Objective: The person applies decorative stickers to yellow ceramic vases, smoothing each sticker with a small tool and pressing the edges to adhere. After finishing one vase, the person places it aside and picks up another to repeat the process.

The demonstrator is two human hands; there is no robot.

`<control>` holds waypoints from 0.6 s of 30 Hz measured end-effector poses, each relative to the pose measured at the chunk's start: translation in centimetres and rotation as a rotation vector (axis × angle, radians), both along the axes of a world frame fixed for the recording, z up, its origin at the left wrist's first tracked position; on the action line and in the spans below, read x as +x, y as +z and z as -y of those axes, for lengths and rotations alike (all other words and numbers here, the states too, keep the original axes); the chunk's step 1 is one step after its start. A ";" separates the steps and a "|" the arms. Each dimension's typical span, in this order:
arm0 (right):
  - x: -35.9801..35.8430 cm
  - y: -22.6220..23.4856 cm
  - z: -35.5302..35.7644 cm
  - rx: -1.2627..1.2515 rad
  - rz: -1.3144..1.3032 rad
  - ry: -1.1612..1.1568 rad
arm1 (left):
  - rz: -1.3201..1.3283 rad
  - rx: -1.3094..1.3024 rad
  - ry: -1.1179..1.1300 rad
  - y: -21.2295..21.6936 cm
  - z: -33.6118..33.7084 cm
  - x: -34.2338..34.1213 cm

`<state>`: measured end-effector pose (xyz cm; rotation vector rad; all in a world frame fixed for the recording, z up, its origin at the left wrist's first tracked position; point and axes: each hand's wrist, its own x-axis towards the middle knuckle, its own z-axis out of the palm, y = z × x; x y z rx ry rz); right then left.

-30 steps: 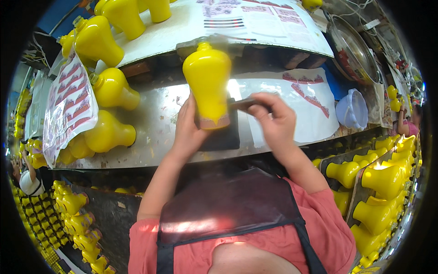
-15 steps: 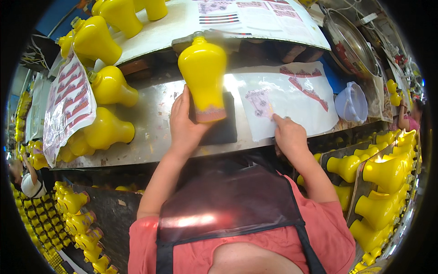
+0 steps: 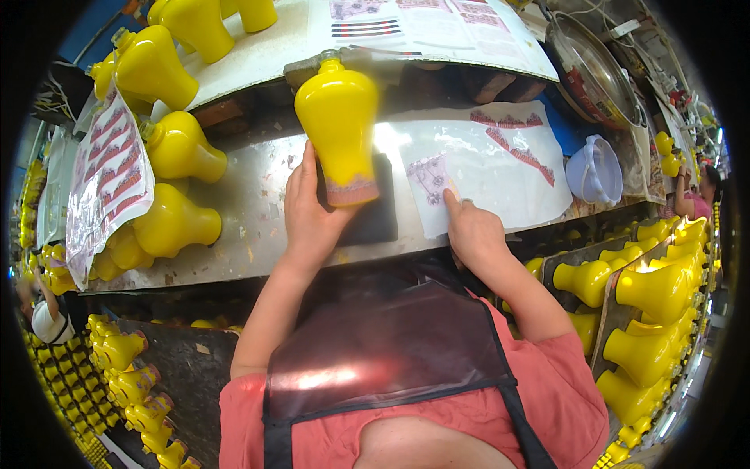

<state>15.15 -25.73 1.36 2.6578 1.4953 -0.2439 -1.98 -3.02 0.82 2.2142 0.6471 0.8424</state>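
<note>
My left hand (image 3: 316,211) is wrapped around the lower part of a glossy yellow bottle (image 3: 336,117). The bottle stands upright with a clear neck on top and a pinkish patterned band round its base, above a dark block (image 3: 373,211) on the metal bench. To its right, my right hand (image 3: 475,234) has its index fingertip on the edge of a small purple-printed decal (image 3: 429,180). The other fingers are curled, and the thumb is mostly hidden. Under the decal lies a white sheet (image 3: 500,184), with red patterned strips (image 3: 519,156) at its far side.
More yellow bottles (image 3: 180,223) lie on the left of the bench, beside a printed sheet (image 3: 109,180). At right stands a pale blue bucket (image 3: 595,173). A raised white board (image 3: 437,55) holds prints at the back. Racks of yellow bottles (image 3: 660,297) flank me; other people are farther off.
The decal has slid a little left and turned on the sheet, with my right index finger moving left along with it. My left hand keeps its grip on the bottle. The view has shifted slightly.
</note>
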 end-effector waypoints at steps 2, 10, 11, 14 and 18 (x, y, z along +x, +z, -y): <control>-0.2 0.4 0.8 -0.030 -0.006 0.007 | 0.013 -0.020 -0.003 -0.3 0.0 0.0; 1.2 0.4 3.5 -0.177 0.133 -0.049 | 0.018 -0.045 -0.011 -0.5 0.1 0.0; 1.9 0.6 3.9 -0.166 0.199 -0.088 | 0.011 -0.048 -0.006 -0.5 0.1 -0.1; 4.4 1.1 4.3 -0.215 0.261 -0.250 | 0.015 -0.043 -0.004 -0.5 0.2 -0.1; 5.8 0.4 2.3 0.131 0.156 -0.203 | 0.025 -0.057 -0.004 -0.7 0.2 -0.1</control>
